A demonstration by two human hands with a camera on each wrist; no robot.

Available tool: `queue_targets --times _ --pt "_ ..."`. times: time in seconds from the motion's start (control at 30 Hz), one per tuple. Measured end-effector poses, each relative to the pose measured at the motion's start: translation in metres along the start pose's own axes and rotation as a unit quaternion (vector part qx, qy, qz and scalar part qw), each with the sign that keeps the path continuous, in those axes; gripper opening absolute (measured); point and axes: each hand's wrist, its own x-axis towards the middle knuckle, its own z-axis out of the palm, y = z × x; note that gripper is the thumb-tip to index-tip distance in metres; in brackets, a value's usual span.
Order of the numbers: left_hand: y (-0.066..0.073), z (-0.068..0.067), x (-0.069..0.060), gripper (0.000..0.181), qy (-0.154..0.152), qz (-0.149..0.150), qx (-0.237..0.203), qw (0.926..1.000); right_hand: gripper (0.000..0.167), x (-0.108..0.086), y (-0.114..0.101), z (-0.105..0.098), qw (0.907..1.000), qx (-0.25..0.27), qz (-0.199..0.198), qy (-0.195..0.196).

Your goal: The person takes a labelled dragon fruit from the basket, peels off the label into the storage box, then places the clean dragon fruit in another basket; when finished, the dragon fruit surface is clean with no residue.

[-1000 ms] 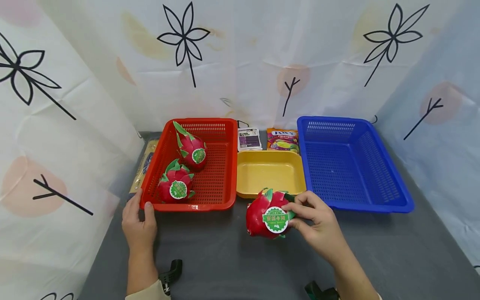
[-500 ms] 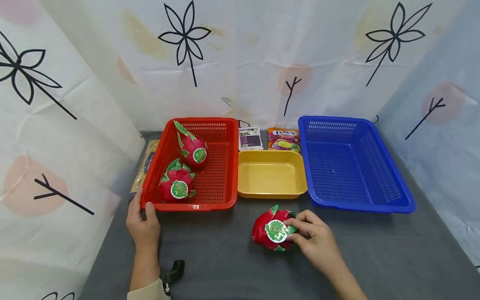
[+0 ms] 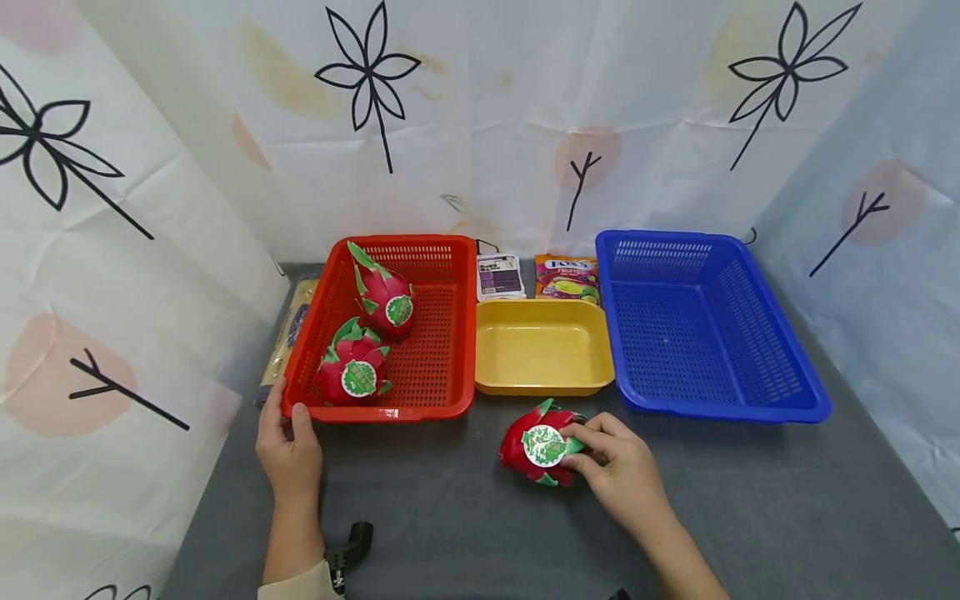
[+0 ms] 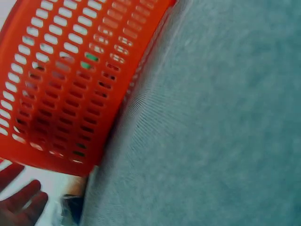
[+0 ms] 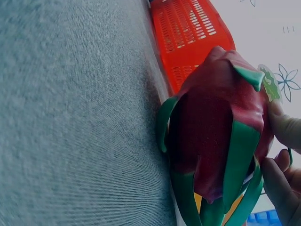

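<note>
While the loose left hand (image 3: 291,454) touches the red basket's (image 3: 435,354) corner, the right hand's (image 3: 618,471) pinched fruit (image 3: 517,447) now clears the tray (image 3: 543,346).

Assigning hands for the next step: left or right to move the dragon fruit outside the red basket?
Right, likely: the right hand pinches that dragon fruit, just in front of the yellow tray; the left hand touches the near left corner of the red basket.
</note>
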Motion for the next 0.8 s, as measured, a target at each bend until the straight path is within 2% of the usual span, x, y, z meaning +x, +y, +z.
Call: queue_targets --times 0.13,0.27,0.37,0.47,0.6,0.7,0.8 --pt "0.011 -0.002 0.002 0.045 -0.006 -0.027 0.024 0.9993 0.036 0.0 0.002 0.0 0.9999 0.013 0.008 -0.005" --pt "0.023 -0.003 0.003 0.042 0.015 -0.042 0.047 0.9979 0.034 0.0 0.003 -0.001 0.9995 0.025 0.015 -0.011" --pt "0.035 -0.004 0.002 0.04 0.035 -0.039 0.052 0.9973 0.034 0.0 0.005 -0.001 0.9991 0.03 0.022 -0.018" --pt "0.051 -0.005 0.0 0.037 0.045 -0.002 0.046 0.9979 0.034 0.001 0.006 -0.002 0.9984 0.037 0.034 -0.027" --pt "0.077 0.0 -0.005 0.035 0.042 0.08 0.012 0.9958 0.033 0.003 0.007 -0.003 0.9971 0.048 0.046 -0.036" --pt "0.102 0.007 -0.01 0.037 0.026 0.143 -0.031 0.989 0.033 0.003 0.008 -0.003 0.9966 0.055 0.046 -0.04" --pt "0.126 0.013 -0.016 0.04 -0.01 0.193 -0.079 0.9779 0.032 0.004 0.009 -0.003 0.9961 0.061 0.047 -0.044"
